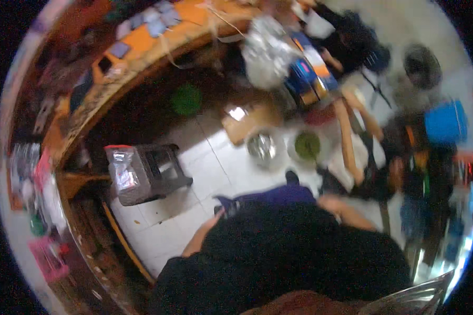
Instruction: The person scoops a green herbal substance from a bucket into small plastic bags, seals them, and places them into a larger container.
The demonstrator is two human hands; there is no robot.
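My left hand [218, 212] is low beside the purple cloth [270, 196] over my lap, next to a small dark shape I cannot make out. On the other side, my right hand [327, 203] lies against the edge of my dark clothing. Blur smears the fingers of both hands, so their grip does not show. Ahead of my lap on the tiled floor are a shiny metal bowl [263, 148] and a round container of green stuff [307, 146]. A co-worker's bare arms [348, 139] reach down beside that container.
A dark plastic stool [165, 170] with a clear packet [123, 170] on it stands at left. Behind the bowls lies a cardboard piece [249, 124]. A large silvery bag [268, 50] and a blue box [305, 76] are farther back. At right is a blue container [445, 122].
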